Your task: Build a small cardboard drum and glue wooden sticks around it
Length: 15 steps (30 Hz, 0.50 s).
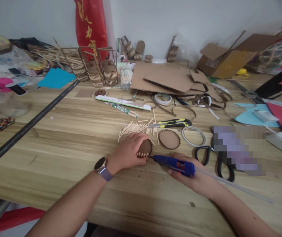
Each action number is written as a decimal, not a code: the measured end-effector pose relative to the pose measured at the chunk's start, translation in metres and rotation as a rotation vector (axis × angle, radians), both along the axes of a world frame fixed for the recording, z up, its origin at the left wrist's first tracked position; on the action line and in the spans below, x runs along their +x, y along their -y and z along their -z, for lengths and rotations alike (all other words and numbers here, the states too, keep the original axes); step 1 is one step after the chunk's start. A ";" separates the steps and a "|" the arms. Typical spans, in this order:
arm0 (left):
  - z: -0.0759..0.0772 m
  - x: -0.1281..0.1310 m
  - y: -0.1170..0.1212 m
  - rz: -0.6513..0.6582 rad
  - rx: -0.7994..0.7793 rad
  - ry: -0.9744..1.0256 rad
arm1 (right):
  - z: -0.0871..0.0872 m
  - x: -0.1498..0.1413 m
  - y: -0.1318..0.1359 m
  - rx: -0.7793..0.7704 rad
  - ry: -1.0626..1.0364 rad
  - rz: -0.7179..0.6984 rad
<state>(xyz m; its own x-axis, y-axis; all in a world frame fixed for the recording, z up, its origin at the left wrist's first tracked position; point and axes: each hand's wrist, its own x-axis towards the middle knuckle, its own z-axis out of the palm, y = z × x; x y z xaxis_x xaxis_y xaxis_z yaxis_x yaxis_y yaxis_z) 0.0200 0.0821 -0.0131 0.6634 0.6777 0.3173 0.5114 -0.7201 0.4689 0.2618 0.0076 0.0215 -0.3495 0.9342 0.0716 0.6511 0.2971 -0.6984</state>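
Observation:
My left hand, with a watch on its wrist, is closed over a small round cardboard piece ringed with short wooden sticks, pressing it onto the wooden table. My right hand grips a blue glue gun, whose nozzle points left and reaches the edge of that piece. A clear glue stick trails from the back of the gun. A second cardboard disc lies flat just right of the piece. A heap of short wooden sticks lies just beyond my left hand.
A yellow-black utility knife, a tape ring and black scissors lie to the right. Cardboard sheets, stick baskets and an open box stand at the back. A long black ruler crosses the left side.

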 end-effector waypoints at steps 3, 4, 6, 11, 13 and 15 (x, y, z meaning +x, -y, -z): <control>0.000 0.000 0.000 0.002 0.014 -0.002 | 0.000 -0.001 0.000 -0.011 0.005 -0.014; 0.000 0.001 0.000 0.002 0.014 -0.003 | 0.000 -0.001 0.000 -0.007 0.006 -0.015; -0.001 0.001 0.000 0.002 0.007 -0.005 | 0.000 -0.001 0.000 0.013 0.009 -0.010; -0.002 0.001 0.000 0.001 -0.004 -0.005 | -0.002 -0.002 0.000 0.048 0.004 -0.023; -0.002 0.001 0.000 0.006 -0.004 -0.002 | -0.002 -0.002 0.000 0.049 0.000 -0.020; -0.002 0.001 0.000 0.005 -0.006 -0.005 | -0.001 -0.002 0.001 0.050 0.004 -0.012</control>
<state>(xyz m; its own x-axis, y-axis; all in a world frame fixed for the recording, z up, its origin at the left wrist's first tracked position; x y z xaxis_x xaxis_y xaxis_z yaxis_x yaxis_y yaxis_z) 0.0213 0.0818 -0.0113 0.6683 0.6762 0.3101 0.5101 -0.7200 0.4705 0.2599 0.0071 0.0228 -0.3606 0.9254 0.1169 0.6503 0.3393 -0.6797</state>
